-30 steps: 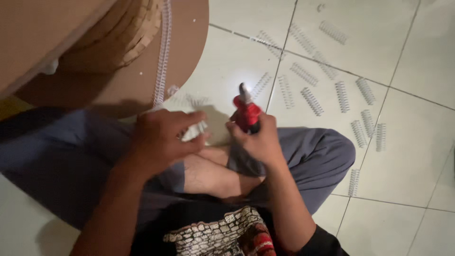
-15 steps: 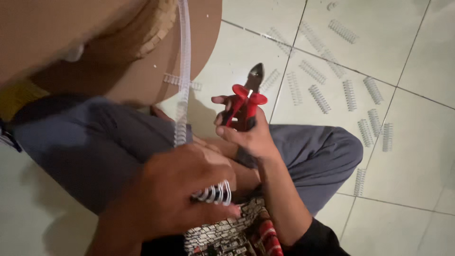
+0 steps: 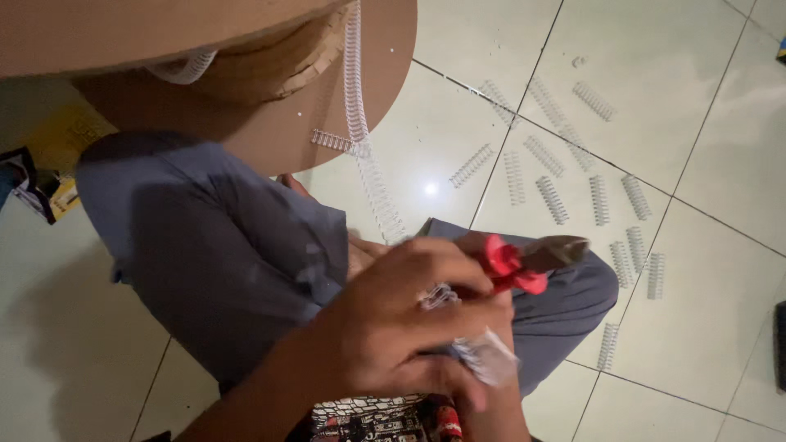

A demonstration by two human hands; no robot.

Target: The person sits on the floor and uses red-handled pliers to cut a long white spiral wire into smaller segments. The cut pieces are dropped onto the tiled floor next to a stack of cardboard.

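The floor (image 3: 704, 106) was pale glossy tile with dark grout lines; short cut lengths of white wire coil (image 3: 557, 199) lay scattered across it, well apart from the seated person; a large brown cardboard spool (image 3: 270, 123) stood overhead at upper left.

Compared with half a second earlier, the left hand (image 3: 393, 327) had come up and over the right hand (image 3: 483, 385), so the two were now stacked above the lap; the red-handled cutters (image 3: 524, 263), previously held upright and clear, were now tipped over. This suggested the coil end was being brought to the blades for another cut.

The long coil (image 3: 372, 172) ran from the spool down to the hands, its long axis near vertical, leaning slightly rightward; its lower end sat in the left hand's closed fingers. The cutters lay roughly horizontal, nose pointing right. The right hand was largely hidden under the left; it appeared closed about the cutter handles and a clear wrapper, though this could not be confirmed.
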